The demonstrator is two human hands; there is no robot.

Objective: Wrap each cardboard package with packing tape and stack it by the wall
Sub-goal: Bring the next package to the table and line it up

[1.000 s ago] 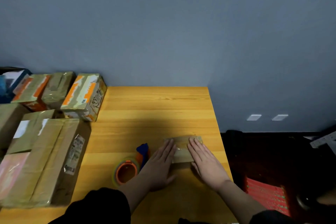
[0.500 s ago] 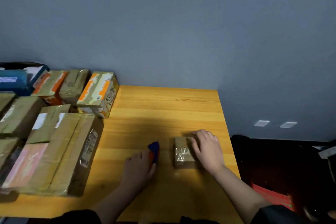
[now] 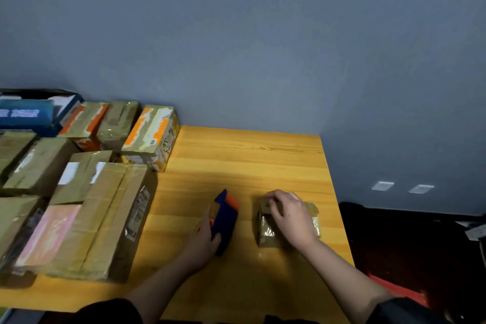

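A small cardboard package [image 3: 265, 231], partly covered in shiny tape, lies on the wooden table [image 3: 249, 160] near its right edge. My right hand [image 3: 289, 216] lies over the package with its fingers curled round the far end. My left hand [image 3: 203, 241] grips the blue and orange tape dispenser [image 3: 224, 216], lifted a little, just left of the package. Several taped packages [image 3: 150, 137] stand stacked against the blue-grey wall at the back left.
Large taped cardboard boxes [image 3: 105, 218] fill the table's left side. A blue box [image 3: 23, 116] sits in the far left corner. Beyond the table's right edge the floor is dark, with a red item [image 3: 399, 289] below.
My left hand left the package, reached the tape dispenser and picked it up. My right hand turned the package and now covers it. The camera shifted so more of the left boxes show.
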